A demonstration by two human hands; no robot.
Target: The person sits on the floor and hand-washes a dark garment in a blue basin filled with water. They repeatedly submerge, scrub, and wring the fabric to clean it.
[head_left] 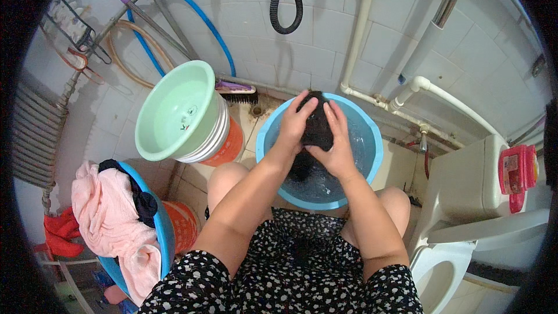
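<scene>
Black dress [290, 273] with small white floral print, short sleeves. Forearms bare, knees bare. Left hand [294, 123], right hand [336, 150]: no rings seen.

A black cloth [317, 125] over a blue basin [375, 145], a mint-green basin [174, 110], pink laundry [110, 215].

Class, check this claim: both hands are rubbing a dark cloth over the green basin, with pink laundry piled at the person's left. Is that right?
Not quite. The head view shows the left hand and right hand rubbing the dark cloth over the blue basin, not the green one. The pink laundry does lie at the left.
</scene>
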